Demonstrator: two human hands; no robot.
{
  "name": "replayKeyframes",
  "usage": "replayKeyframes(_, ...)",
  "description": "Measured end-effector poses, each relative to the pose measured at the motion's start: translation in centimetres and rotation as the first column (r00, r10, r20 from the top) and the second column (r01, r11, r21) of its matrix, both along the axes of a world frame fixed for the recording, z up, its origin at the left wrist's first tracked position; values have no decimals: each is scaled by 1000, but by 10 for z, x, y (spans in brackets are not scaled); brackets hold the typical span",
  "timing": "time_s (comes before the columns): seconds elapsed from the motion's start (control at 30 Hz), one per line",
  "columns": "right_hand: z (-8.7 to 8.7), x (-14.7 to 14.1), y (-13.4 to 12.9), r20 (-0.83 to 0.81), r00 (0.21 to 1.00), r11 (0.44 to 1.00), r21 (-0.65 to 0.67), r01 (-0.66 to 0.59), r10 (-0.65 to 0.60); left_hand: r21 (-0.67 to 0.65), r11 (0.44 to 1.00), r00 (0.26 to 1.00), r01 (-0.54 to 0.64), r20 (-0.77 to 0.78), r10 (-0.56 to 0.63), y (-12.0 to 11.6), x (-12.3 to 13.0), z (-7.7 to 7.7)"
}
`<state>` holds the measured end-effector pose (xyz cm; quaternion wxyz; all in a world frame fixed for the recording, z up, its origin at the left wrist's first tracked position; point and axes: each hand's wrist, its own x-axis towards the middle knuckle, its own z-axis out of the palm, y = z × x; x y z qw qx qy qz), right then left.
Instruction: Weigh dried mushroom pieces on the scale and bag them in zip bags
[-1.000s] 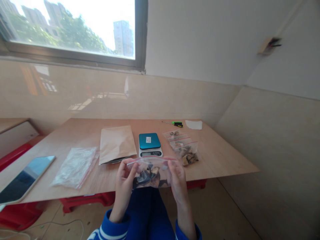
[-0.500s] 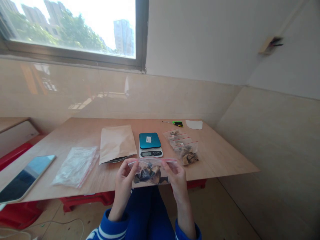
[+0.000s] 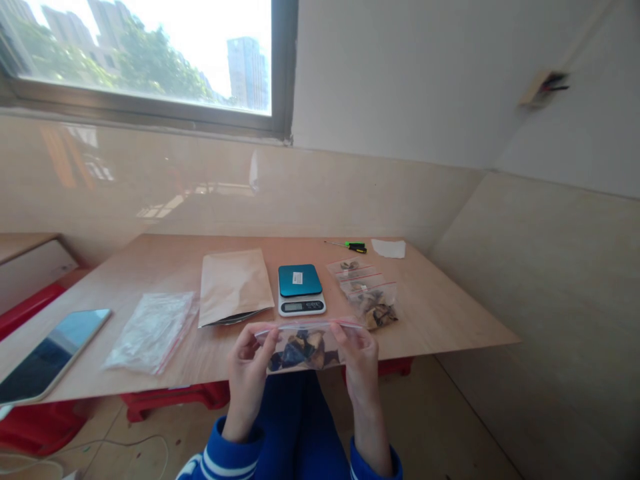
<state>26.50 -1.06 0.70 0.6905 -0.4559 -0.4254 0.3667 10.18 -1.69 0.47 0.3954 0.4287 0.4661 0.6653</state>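
Note:
A clear zip-lock bag [image 3: 303, 348] with dark and tan dried pieces inside hangs between my hands at the table's front edge. My left hand [image 3: 253, 353] pinches the left end of its red-lined top strip. The right end of that strip is pinched by my right hand [image 3: 357, 353]. Just beyond the bag stands a digital kitchen scale [image 3: 300, 290] with a blue-green plate. Right of the scale, several filled zip-lock bags [image 3: 373, 300] lie overlapping in a row, with similar dried pieces in them.
A brown paper pouch [image 3: 235, 287] lies left of the scale, then a stack of clear bags [image 3: 150, 331] and a phone [image 3: 55, 353]. Toward the back are a screwdriver [image 3: 350, 247] and a white paper piece [image 3: 389, 249]. Red stools [image 3: 175, 400] stand under the wooden table [image 3: 440, 313].
The bag's top strip has gone from bowed to pulled straight and sits slightly lower. My hands have moved a little farther apart, still holding it.

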Motion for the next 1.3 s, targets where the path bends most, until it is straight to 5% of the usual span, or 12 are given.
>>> replayKeyframes(0.43,6,-1,-7,72,945,947,18,-321,319,50,986,974,158,157,-164,1,-1,-6)
replayKeyframes(0.63,6,1,-7,100,940,945,-8,-327,327,35,977,969,212,119,-215,1,-1,-3)
replayKeyframes(0.97,4,0,-4,153,981,993,-22,-114,116,46,983,981,178,66,-181,1,-6,-9)
replayKeyframes(1.3,9,0,-7,88,976,980,1,-199,198,103,971,957,218,171,-233,1,-2,-8)
